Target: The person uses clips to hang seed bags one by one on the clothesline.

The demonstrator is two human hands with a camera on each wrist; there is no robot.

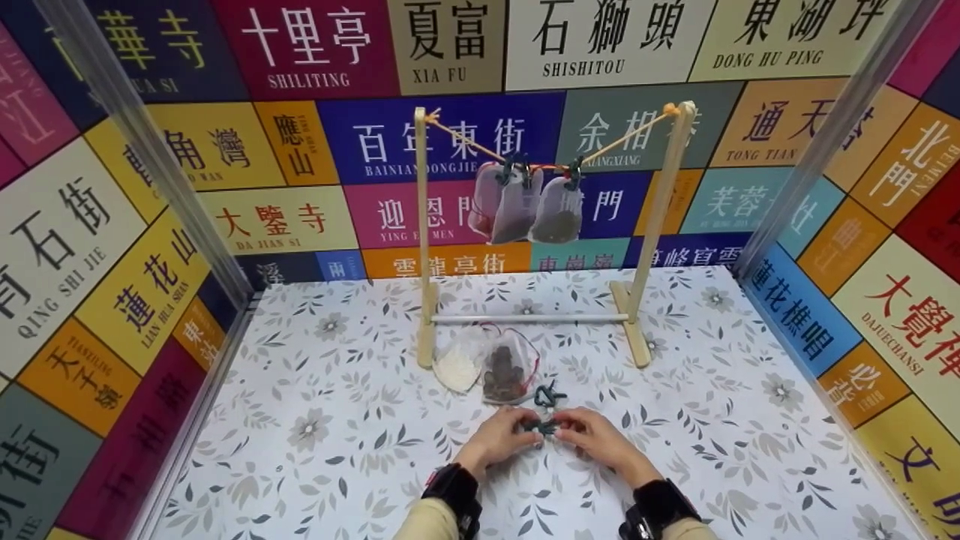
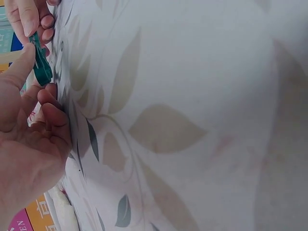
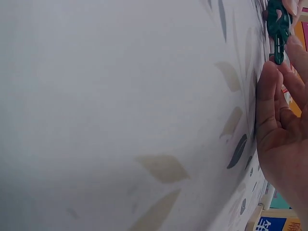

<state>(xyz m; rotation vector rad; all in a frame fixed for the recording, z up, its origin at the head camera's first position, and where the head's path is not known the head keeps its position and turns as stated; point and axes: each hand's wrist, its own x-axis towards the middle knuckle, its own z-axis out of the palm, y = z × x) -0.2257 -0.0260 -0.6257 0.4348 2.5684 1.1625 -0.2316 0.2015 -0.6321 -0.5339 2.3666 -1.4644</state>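
Both hands meet low over the cloth near the middle of the table, with a small dark green plastic clip (image 1: 543,427) between them. My left hand (image 1: 496,436) pinches one end of the clip. At the other end, the thumb and fingertips of my right hand (image 1: 601,442) pinch it. The left wrist view shows the green clip (image 2: 42,67) close up, and so does the right wrist view (image 3: 279,30). Just beyond the hands lies a second green clip (image 1: 550,394). To its left are a drawstring pouch with dark brown contents (image 1: 505,373) and a pouch of whitish grains (image 1: 456,366).
A wooden rack (image 1: 424,240) stands behind the pouches, with a white bar (image 1: 525,319) low between its feet. From its sagging orange cord (image 1: 469,140) hang several filled mesh pouches (image 1: 559,214) on green clips. Sign-patterned panels (image 1: 285,217) surround the floral tablecloth (image 1: 360,480).
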